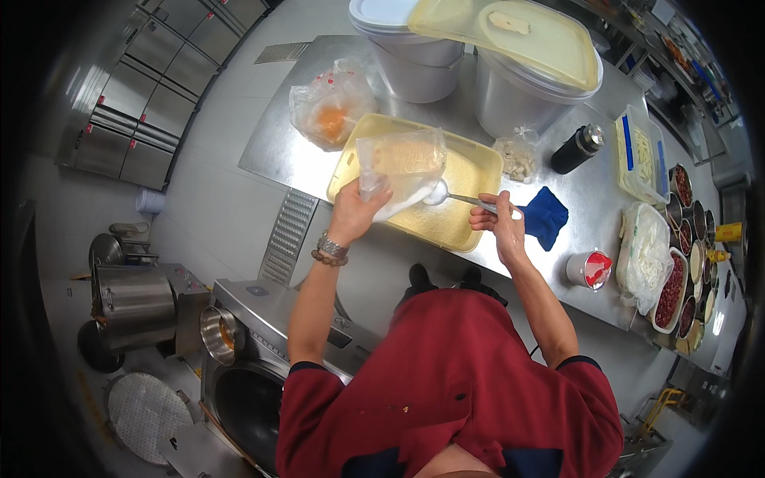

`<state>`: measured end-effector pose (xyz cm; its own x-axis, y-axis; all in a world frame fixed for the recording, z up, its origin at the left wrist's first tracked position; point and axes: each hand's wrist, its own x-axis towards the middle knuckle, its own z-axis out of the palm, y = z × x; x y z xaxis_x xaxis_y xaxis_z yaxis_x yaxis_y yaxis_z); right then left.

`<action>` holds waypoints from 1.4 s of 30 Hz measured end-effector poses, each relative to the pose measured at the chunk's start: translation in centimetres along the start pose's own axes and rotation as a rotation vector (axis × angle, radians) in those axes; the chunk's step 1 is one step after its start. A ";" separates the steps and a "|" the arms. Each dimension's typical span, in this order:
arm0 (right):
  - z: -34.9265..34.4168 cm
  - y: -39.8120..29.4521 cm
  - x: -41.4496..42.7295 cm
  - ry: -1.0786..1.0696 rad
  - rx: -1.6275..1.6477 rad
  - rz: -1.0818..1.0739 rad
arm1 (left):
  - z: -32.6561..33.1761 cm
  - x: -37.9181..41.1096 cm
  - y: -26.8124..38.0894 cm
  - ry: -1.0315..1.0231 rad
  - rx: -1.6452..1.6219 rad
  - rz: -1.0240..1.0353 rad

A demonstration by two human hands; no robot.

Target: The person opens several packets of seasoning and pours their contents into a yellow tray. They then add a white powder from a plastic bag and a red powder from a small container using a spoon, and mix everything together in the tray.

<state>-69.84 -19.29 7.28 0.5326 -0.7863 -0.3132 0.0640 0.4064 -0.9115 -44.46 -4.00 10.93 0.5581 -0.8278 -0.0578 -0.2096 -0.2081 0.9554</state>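
My left hand [358,206] grips a clear plastic bag [401,156] with white contents at its lower part. Between the thumb and fingers of my right hand [499,221] is the handle of a metal spoon [441,192], whose bowl is heaped with white powder and sits against the bag. Both are above a yellowish plastic tub [491,156] with pale yellow, grainy contents over its bottom. Just right of my right hand lies a dark blue cloth [547,218]. A knotted bag of pale pieces [519,156] stands by the tub's right end.
Behind the tub stand white buckets [421,66], one with a yellowish lid [541,36] on top. A plastic bag with something orange [331,116] is at left, a black flask [577,149] at right. Farther right are a small cup [588,269] and several food containers. A wok [254,400] stands behind me.
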 end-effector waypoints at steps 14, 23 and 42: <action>-0.2 0.2 0.4 0.020 0.050 0.025 | -1.0 0.0 -0.9 0.028 -0.176 -0.038; -0.6 -0.2 0.7 0.083 0.122 0.059 | -2.0 -1.0 -1.2 0.146 -0.435 -0.128; 3.3 2.6 1.8 -0.305 -0.517 -0.434 | -4.3 -5.1 -5.1 0.193 -1.061 -0.173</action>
<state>-65.98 -18.11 5.20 0.7655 -0.6314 0.1236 -0.0435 -0.2425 -0.9692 -42.80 3.58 7.61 0.6493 -0.7157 -0.2571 0.6311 0.3184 0.7073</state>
